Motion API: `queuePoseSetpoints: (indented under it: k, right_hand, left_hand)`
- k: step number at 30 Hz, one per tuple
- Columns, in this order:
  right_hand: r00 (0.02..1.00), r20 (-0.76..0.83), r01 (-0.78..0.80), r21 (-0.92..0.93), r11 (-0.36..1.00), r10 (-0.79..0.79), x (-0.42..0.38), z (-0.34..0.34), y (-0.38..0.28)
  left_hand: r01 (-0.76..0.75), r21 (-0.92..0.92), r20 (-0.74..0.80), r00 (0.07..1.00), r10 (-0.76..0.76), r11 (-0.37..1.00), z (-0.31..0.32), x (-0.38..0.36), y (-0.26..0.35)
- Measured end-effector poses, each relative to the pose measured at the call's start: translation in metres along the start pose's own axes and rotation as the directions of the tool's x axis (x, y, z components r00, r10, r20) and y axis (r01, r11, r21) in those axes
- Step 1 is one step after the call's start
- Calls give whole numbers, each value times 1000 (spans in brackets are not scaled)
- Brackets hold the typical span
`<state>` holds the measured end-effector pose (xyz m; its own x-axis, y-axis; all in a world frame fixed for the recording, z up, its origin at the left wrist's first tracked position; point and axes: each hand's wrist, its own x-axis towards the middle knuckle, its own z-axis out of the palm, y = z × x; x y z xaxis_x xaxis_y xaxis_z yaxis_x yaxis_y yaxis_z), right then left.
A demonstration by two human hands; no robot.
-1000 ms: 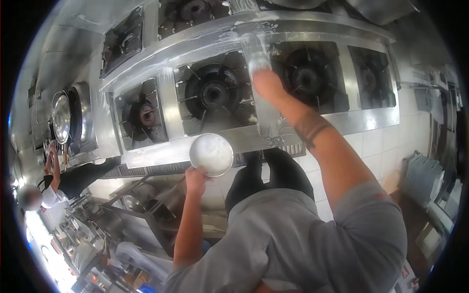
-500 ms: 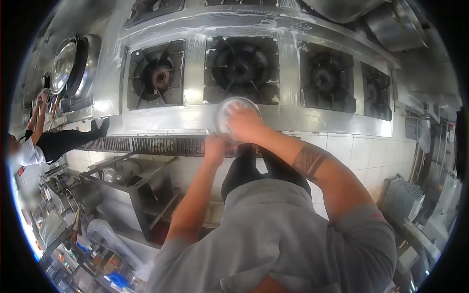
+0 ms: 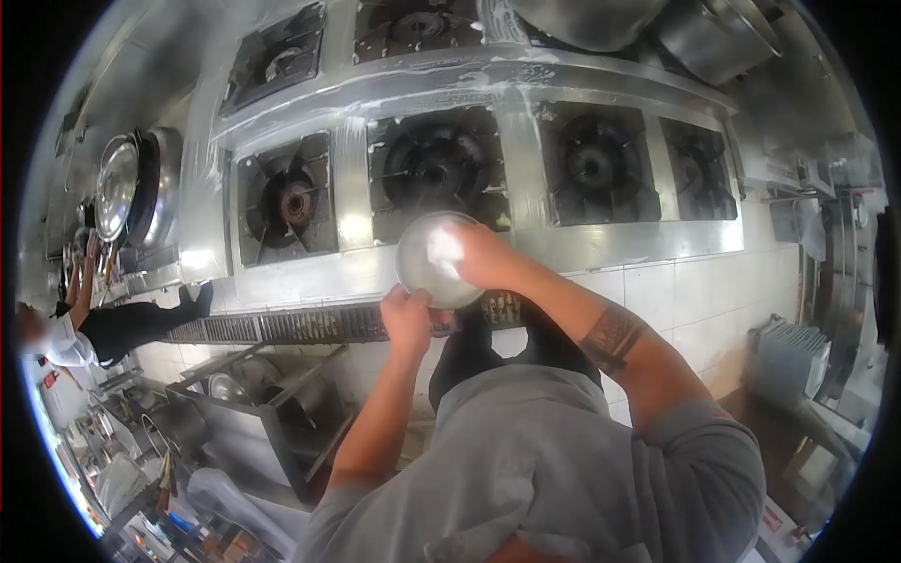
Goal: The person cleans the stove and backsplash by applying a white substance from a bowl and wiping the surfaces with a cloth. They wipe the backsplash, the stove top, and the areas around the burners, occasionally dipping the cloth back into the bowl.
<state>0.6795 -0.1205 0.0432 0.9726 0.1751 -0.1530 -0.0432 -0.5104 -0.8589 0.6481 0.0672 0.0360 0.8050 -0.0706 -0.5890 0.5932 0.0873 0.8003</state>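
A round metal bowl [image 3: 419, 272] is held tilted in front of me, above the front edge of the stove [image 3: 582, 246]. My left hand [image 3: 406, 319] grips its near left rim, with the thumb on the edge and the fingers closed underneath. Inside the bowl, at its right side, my right hand [image 3: 481, 257] presses with curled fingers. A white foamy mass [image 3: 445, 249] covers the fingertips; whether a sponge or cloth is under it, I cannot make out.
Several burners, including the middle burner [image 3: 437, 164], lie beyond the bowl, with white suds streaked across the steel. Large pots [image 3: 718, 42] stand at the back right. Pans [image 3: 117, 188] sit on the left, near another person [image 3: 70, 333]. A floor grate [image 3: 253, 328] runs below.
The bowl has tipped to show more of its inside. My right hand has shifted right within it, and my left hand now shows more clearly on the rim. The camera view has shifted.
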Motion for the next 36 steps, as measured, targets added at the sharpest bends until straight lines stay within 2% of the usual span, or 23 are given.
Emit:
queuePoseSetpoints:
  k: [4, 5, 6, 7, 8, 9, 10, 11, 12, 14, 16, 19, 20, 21, 24, 26, 27, 28, 29, 30, 32, 34, 36]
  right_hand:
    - [963, -266, -10, 164, 986, 54, -4, -29, 35]
    - [934, -345, 140, 95, 986, -99, -2, -48, 37]
    - [971, -189, 25, 686, 728, 145, 2, -74, 25]
    - [926, -18, -42, 988, 151, 376, 7, -100, 13]
    - [962, -53, 31, 996, 87, 266, 7, -135, 5]
    - [961, -156, 115, 976, 183, 228, 18, -159, 15]
    - [902, -423, 250, 679, 690, 90, 43, -178, 37]
    - [757, -651, 199, 146, 969, -57, 69, -197, 59]
    - [622, -645, 340, -287, 896, -443, 103, -215, 97]
    - [691, -385, 122, -772, 623, -612, 146, -245, 134]
    - [751, -243, 207, -796, 568, -614, 190, -256, 207]
    - [691, -366, 126, -789, 602, -623, 179, -296, 267]
    - [954, -296, -154, -599, 786, -38, 149, -322, 277]
    - [805, -450, -34, -686, 727, -387, 124, -346, 318]
    - [714, -651, -315, -627, 712, -257, 33, -449, 382]
    - [551, -655, -309, -735, 603, -517, 19, -494, 403]
    - [542, -775, -501, -608, 616, -325, 27, -477, 408]
    - [731, -678, -553, -520, 651, 79, 46, -455, 426]
    - [688, -720, -418, -498, 760, -93, 59, -413, 375]
    - [672, -741, -422, -371, 827, 10, 92, -371, 359]
    - [688, -641, -110, -555, 824, -339, 131, -319, 301]
    - [860, -379, 64, -582, 810, -341, 131, -309, 262]
    - [735, -383, 240, -625, 743, -559, 132, -333, 286]
  left_hand:
    - [20, -2, 21, 1000, -20, 1000, 35, 7, 14]
    - [17, 3, 24, 1000, -17, 1000, 45, 10, 13]
    - [38, 1, 9, 999, -38, 999, 55, 13, 11]
    - [58, -3, -8, 998, -58, 998, 66, 15, 7]
    - [54, -1, -10, 998, -54, 999, 75, 18, 1]
    - [57, -26, -11, 998, -57, 998, 84, 21, -7]
    - [60, -47, -12, 998, -61, 997, 94, 21, -14]
    - [90, -50, -56, 994, -92, 995, 107, 18, -16]
    - [85, -41, -62, 994, -88, 996, 119, 18, -20]
    - [111, -61, -107, 987, -117, 992, 141, 15, -35]
    - [115, -86, -152, 980, -127, 990, 166, 13, -53]
    - [55, -74, -168, 984, -67, 996, 198, 8, -59]
    - [71, -81, -185, 979, -85, 994, 201, 4, -66]
    - [86, -48, -199, 975, -94, 995, 199, 3, -73]
    - [66, 26, -221, 973, -59, 997, 207, -2, -69]
    - [59, 71, -228, 973, -41, 996, 206, -14, -80]
    - [-5, 178, -251, 967, 51, 984, 198, -16, -96]
    - [-70, 282, -256, 956, 145, 957, 194, -17, -105]
    - [-72, 283, -242, 959, 144, 956, 195, -17, -106]
    - [-46, 153, -267, 960, 86, 987, 195, -17, -106]
    - [-2, 31, -278, 961, 10, 1000, 197, -20, -107]
    - [6, 103, -321, 947, 28, 995, 202, -19, -107]
    - [12, 28, -313, 950, -3, 1000, 202, -18, -110]
